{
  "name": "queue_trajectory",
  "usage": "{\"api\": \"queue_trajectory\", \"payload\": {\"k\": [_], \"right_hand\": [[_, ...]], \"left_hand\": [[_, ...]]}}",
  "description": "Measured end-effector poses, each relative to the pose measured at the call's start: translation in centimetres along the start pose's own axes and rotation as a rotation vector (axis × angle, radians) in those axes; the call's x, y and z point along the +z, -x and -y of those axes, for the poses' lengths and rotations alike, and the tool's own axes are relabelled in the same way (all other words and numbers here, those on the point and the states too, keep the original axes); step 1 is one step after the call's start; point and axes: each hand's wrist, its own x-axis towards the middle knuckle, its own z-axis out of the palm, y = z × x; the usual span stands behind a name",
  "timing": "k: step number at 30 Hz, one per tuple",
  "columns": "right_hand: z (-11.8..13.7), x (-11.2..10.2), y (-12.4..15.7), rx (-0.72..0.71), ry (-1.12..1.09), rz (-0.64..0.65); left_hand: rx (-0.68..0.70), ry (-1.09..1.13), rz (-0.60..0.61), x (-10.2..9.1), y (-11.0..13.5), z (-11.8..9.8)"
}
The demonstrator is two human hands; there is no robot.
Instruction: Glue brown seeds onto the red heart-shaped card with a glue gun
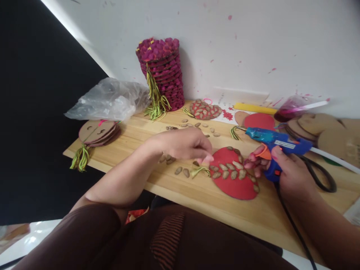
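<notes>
My right hand (294, 172) is wrapped round a blue glue gun (277, 142), its metal nozzle pointing left above the table. A white glue stick (334, 158) sticks out of its back. In front of me lies a red oval disc (230, 187) with rows of tan, nutshell-like pieces (234, 174) across it and along its edge. My left hand (187, 143) hovers at the disc's left edge with fingertips pressed together; whatever is between them is hidden. Below that hand are loose tan pieces (186, 172) and a yellow-green tassel (201, 170) at the disc's edge.
Against the wall stands a tall magenta stack (165, 75) with a tassel. A clear plastic bag (109, 97) and stacked cardboard discs (98, 133) are at left. Behind lie a shell-covered disc (205, 109), a yellow stick (254, 108) and cardboard (337, 138). The gun's black cord (294, 225) runs toward me.
</notes>
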Motion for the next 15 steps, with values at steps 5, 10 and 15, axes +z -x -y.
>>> {"api": "queue_trajectory", "payload": {"k": [5, 10, 15], "right_hand": [[0.1, 0.0, -0.1, 0.036, -0.014, -0.031], [0.2, 0.0, 0.0, 0.048, 0.025, -0.037], [0.2, 0.0, 0.0, 0.067, 0.027, -0.053]], "left_hand": [[-0.025, 0.03, -0.365, -2.1, 1.0, 1.0], [-0.007, 0.039, -0.253, -2.3, 1.3, 1.3], [-0.12, -0.32, 0.028, -0.1, 0.0, 0.7]]}}
